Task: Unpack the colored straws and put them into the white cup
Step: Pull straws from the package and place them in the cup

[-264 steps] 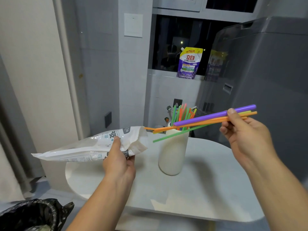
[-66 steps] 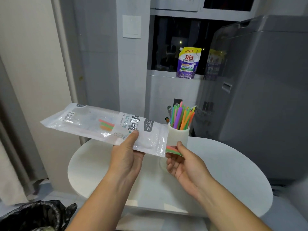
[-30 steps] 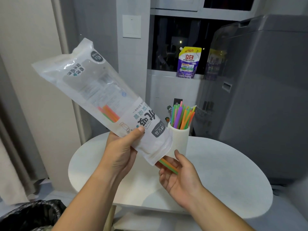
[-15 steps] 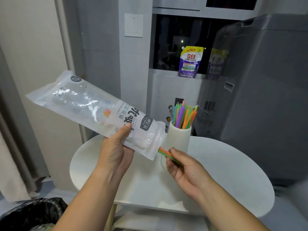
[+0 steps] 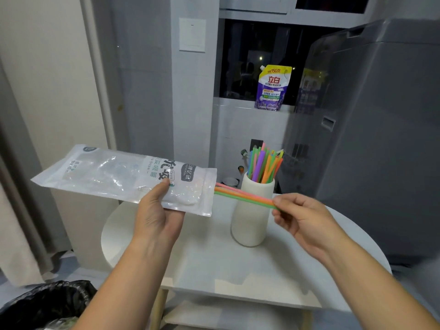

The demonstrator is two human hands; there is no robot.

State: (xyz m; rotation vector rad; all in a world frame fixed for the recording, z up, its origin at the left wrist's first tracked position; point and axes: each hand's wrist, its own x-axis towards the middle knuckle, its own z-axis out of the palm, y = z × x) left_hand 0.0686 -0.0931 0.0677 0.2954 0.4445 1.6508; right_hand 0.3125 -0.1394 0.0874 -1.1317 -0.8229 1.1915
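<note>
A small bunch of pink, orange and green straws (image 5: 242,195) runs nearly level in the air in front of the white cup (image 5: 252,211), crossing its upper part. Their left ends sit just at the open mouth of the plastic bag (image 5: 123,178); their right ends are pinched between the thumb and fingers of the right hand (image 5: 301,216), which is to the right of the cup and closed on them. The bag is clear with printed lettering near its mouth, lies almost flat to the left of the cup, and looks empty apart from those ends. The left hand (image 5: 158,215) grips it from below, thumb pressed on top near the mouth end. The cup stands upright on the white round desk (image 5: 309,277) and already holds many more straws (image 5: 263,166), green, purple, orange and yellow, fanned above its rim. Behind the cup, on a ledge by the dark window, stands a purple pouch (image 5: 272,88). A grey appliance (image 5: 381,139) is to the right of the cup. A black bin bag (image 5: 45,306) is far down to the left of the cup.
</note>
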